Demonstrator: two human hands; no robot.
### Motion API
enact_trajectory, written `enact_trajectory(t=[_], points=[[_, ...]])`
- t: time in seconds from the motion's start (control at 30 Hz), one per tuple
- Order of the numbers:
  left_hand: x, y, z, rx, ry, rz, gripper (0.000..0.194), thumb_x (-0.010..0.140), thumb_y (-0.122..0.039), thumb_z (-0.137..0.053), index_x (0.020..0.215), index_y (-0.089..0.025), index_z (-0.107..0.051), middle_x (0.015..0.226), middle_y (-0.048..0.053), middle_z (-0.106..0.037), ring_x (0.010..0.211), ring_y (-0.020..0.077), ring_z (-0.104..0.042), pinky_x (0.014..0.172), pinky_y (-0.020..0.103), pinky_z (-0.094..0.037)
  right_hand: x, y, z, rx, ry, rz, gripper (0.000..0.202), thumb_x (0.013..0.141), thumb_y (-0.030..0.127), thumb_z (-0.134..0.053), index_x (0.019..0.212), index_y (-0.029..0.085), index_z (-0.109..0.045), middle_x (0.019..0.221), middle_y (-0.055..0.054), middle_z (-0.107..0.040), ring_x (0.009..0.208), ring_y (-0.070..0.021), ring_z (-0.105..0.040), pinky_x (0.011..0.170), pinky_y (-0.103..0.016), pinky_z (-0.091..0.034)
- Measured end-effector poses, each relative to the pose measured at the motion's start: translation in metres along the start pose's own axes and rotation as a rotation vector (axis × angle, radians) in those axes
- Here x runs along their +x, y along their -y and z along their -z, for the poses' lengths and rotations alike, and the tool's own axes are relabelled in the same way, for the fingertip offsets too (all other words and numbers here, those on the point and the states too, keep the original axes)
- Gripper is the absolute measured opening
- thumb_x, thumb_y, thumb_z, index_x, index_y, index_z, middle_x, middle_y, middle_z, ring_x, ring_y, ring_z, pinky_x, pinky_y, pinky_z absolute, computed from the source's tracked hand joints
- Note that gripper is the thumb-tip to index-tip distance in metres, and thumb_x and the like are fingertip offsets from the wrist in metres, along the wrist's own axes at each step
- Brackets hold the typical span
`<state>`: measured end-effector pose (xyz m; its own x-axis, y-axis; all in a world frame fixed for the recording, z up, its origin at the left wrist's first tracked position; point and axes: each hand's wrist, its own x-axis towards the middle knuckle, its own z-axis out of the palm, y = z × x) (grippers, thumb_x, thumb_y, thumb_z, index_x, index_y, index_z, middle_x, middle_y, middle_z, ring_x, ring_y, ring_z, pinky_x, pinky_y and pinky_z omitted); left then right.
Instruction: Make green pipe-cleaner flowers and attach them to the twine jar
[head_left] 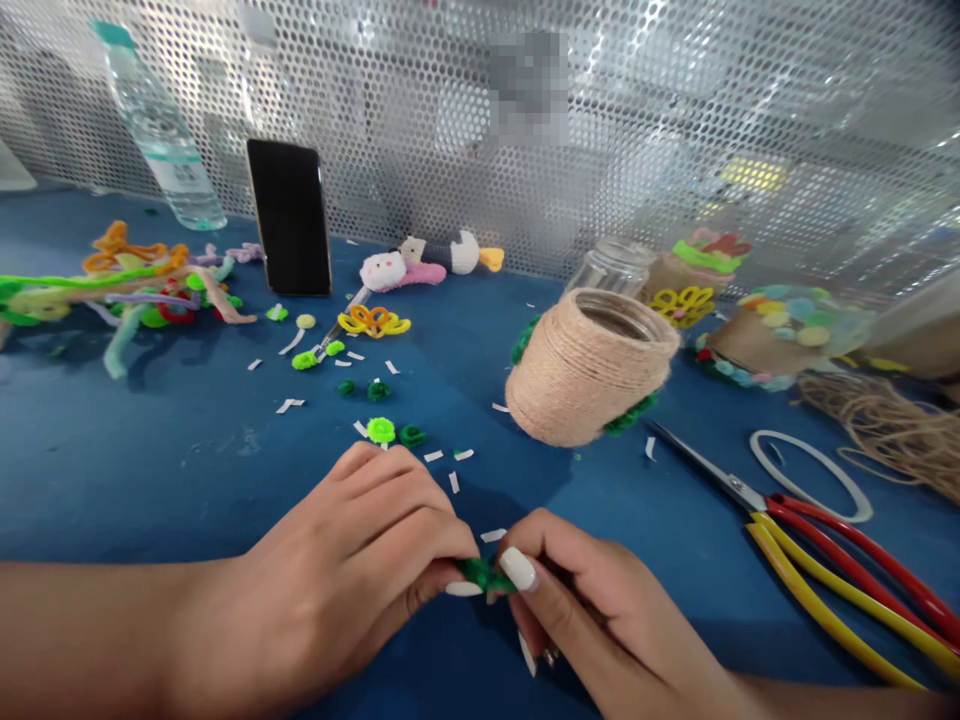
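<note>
Between my two hands, low in the middle of the head view, is a short dark green pipe cleaner piece (480, 573). My left hand (352, 560) pinches its left end, and my right hand (592, 600) pinches the other between thumb and fingers. Most of the piece is hidden by the fingertips. Just beyond my left hand lie a bright green fuzzy coil (381, 430) and a dark green one (412, 436). A twine-wrapped jar (589, 370) with dark green fuzzy bits on its sides leans at an angle beyond my right hand.
Red-and-yellow-handled scissors (750, 500) and a white ring (814, 470) lie right, near loose twine (885, 420). Decorated jars (765, 335) stand behind. A phone (289, 218), a water bottle (165, 140) and coloured pipe cleaners (150, 290) are left. White paper scraps (433, 456) dot the table.
</note>
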<state>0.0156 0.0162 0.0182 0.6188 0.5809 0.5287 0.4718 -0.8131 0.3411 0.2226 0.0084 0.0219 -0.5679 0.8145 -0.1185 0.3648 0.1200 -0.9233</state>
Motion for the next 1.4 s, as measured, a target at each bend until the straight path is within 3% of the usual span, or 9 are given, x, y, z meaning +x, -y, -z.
enact_trajectory(t=[0.23,0.5,0.6,0.77,0.9,1.1,1.27,1.4], points=[[-0.002,-0.001,0.0,0.003,-0.023,0.024,0.013,0.092,-0.011,-0.045,0.09,-0.017,-0.056,0.079,0.0,-0.06,0.076,0.0149,-0.051,0.075,0.029,-0.037,-0.001,0.005,0.0,0.046,0.004,-0.003,0.024,0.095,0.032,-0.039,0.075,0.02,-0.045,0.059,0.004,-0.051,0.053,-0.0087,-0.048,0.052,-0.018,-0.039],[-0.004,-0.002,-0.002,0.166,0.143,-0.089,0.026,0.085,-0.003,-0.036,0.08,-0.014,-0.059,0.074,0.003,-0.058,0.069,0.0181,-0.046,0.068,0.034,-0.033,0.001,0.002,-0.002,-0.132,0.035,0.052,0.021,0.091,0.02,-0.043,0.069,0.021,-0.043,0.059,0.005,-0.048,0.052,-0.0081,-0.045,0.05,-0.018,-0.037],[-0.003,-0.002,-0.002,0.176,0.202,-0.157,0.034,0.091,-0.007,-0.029,0.078,-0.013,-0.059,0.072,0.004,-0.056,0.066,0.0182,-0.045,0.067,0.035,-0.032,0.0,0.001,-0.002,-0.146,0.03,0.092,0.022,0.092,0.02,-0.043,0.069,0.02,-0.043,0.059,0.005,-0.048,0.053,-0.0082,-0.045,0.052,-0.019,-0.037],[0.002,0.001,0.0,0.064,0.124,-0.052,0.024,0.098,-0.024,-0.037,0.095,-0.015,-0.059,0.085,0.004,-0.061,0.079,0.0174,-0.051,0.074,0.031,-0.038,0.001,-0.002,0.0,0.029,-0.029,-0.004,0.027,0.097,0.03,-0.036,0.074,0.02,-0.045,0.058,0.005,-0.048,0.052,-0.0079,-0.043,0.051,-0.019,-0.035],[0.002,0.004,-0.001,-0.025,0.052,-0.012,0.021,0.097,-0.019,-0.038,0.089,-0.015,-0.058,0.078,0.002,-0.059,0.074,0.0152,-0.05,0.072,0.028,-0.039,0.003,-0.004,-0.001,0.058,-0.028,-0.024,0.027,0.096,0.031,-0.037,0.074,0.02,-0.045,0.06,0.004,-0.05,0.055,-0.0086,-0.046,0.054,-0.019,-0.037],[0.0,0.005,-0.004,-0.06,0.038,-0.008,0.018,0.096,-0.015,-0.041,0.089,-0.015,-0.058,0.079,0.002,-0.059,0.075,0.0143,-0.049,0.073,0.027,-0.042,0.004,-0.004,-0.001,0.037,0.009,-0.005,0.028,0.096,0.033,-0.037,0.072,0.02,-0.046,0.062,0.003,-0.053,0.056,-0.0091,-0.048,0.055,-0.019,-0.038],[-0.003,0.0,-0.001,0.107,0.09,-0.139,0.028,0.096,-0.012,-0.034,0.09,-0.013,-0.061,0.076,0.002,-0.06,0.074,0.0162,-0.051,0.074,0.031,-0.039,0.005,-0.002,0.0,-0.016,0.033,0.009,0.027,0.095,0.029,-0.038,0.07,0.02,-0.045,0.06,0.004,-0.051,0.054,-0.0083,-0.047,0.053,-0.019,-0.037],[-0.007,-0.011,-0.001,0.389,0.042,-0.286,0.042,0.097,-0.009,-0.022,0.09,-0.013,-0.062,0.081,0.004,-0.065,0.079,0.0183,-0.053,0.074,0.036,-0.033,0.005,-0.002,-0.003,-0.049,0.039,0.049,0.024,0.093,0.024,-0.04,0.07,0.02,-0.044,0.06,0.004,-0.048,0.054,-0.0084,-0.045,0.051,-0.019,-0.036]])
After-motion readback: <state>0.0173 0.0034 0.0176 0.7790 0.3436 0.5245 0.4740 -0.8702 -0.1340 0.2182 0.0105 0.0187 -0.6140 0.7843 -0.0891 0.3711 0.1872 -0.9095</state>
